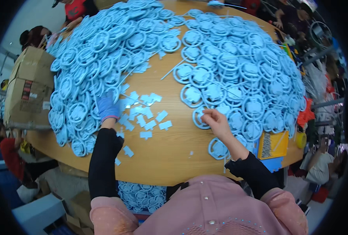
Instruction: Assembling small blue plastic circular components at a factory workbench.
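Note:
My left hand (109, 106), in a bluish-purple glove, reaches into the near edge of the left heap of light blue plastic ring parts (77, 112). Its fingers blend with the blue parts, so their grip is hidden. Just right of it, small flat blue plates with tabs (146, 134) lie scattered on the table. My bare right hand (218, 123) hovers at the near left edge of the right heap (253, 105), above a single blue ring part (199, 118). Its fingers are curled and pinched together; whatever they hold is too small to make out.
A yellow tray (278, 145) with small metal pieces stands at the table's right edge. Beside the left heap is a cardboard box (29, 88). Thin blue rods (174, 69) stick out of the heaps. More blue parts (142, 196) sit below the table edge. Other people work around the table.

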`<state>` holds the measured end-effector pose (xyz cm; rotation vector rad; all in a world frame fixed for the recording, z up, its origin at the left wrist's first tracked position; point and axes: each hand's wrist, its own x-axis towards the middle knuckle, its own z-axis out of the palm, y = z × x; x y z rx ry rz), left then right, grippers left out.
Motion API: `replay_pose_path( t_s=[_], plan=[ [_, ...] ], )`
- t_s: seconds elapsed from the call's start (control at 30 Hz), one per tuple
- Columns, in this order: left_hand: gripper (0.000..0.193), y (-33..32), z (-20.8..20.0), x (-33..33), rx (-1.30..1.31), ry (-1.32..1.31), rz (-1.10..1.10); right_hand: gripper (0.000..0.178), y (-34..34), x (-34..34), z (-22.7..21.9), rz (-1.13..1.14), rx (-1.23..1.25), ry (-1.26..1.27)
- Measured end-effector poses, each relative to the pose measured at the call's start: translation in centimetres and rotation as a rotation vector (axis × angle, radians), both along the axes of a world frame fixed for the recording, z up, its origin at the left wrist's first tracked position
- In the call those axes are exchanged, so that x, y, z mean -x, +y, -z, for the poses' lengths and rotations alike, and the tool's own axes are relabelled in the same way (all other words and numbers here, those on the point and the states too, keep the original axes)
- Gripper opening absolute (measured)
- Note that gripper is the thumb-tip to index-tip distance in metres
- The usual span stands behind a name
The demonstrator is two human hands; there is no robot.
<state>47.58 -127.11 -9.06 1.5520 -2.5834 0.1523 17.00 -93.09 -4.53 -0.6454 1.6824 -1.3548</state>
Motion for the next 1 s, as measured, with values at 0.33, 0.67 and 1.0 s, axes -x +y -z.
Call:
replay_pose_path(
  t_s=[0.33,0.67,1.0],
  plan=[
    [0.043,8.5,-2.4,-4.8,-0.741,0.903,-0.368,0.026,-9.2,-9.0,4.9,-0.751,0.090,1.118],
    [0.044,21.4,-0.1,-0.9,-1.494,1.998,-0.511,0.026,-7.0,-11.1,-0.6,-0.638,0.370,0.635],
    [0.046,24.0,-3.4,0.9,-1.515,1.852,-0.176,0.037,-5.0,-11.0,-3.1,-0.603,0.568,0.903]
  ],
)
